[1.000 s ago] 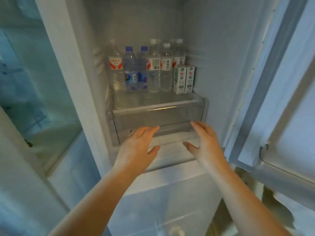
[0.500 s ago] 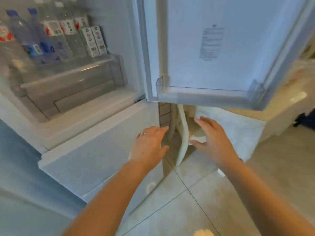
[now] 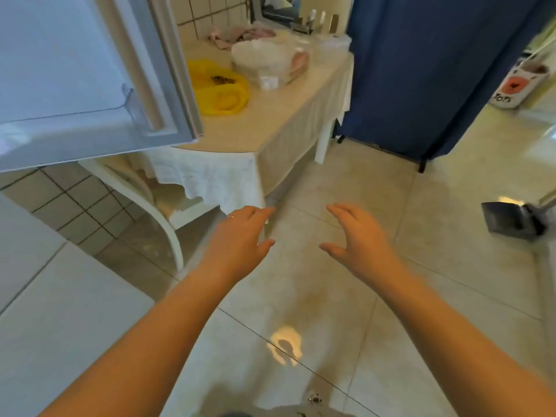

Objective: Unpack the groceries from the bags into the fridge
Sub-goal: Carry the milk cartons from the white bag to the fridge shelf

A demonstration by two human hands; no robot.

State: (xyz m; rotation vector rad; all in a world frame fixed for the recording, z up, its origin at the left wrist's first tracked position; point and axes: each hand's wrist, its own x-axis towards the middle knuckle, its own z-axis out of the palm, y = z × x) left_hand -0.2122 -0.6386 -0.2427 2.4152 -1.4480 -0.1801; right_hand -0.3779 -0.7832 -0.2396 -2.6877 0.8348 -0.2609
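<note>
Tiled floor (image 3: 346, 182) | box (image 3: 511, 85) maybe reads "TOYS" | both hands' fingers spread, empty: left hand (image 3: 237, 239), right hand (image 3: 361, 239)

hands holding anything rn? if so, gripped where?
Nothing is held. The left hand and the right hand are both empty, fingers spread and relaxed, over the floor. The bags are on the table, untouched.

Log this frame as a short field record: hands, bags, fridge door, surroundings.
left hand: open, fingers relaxed, holds nothing, over the floor
right hand: open, holds nothing, apart from the left
yellow bag: on the table, nearest the fridge door
white bag: on the table, behind the yellow one
fridge door: open, at upper left
door shelf: contents not discernible
blue curtain: beyond the table
</note>
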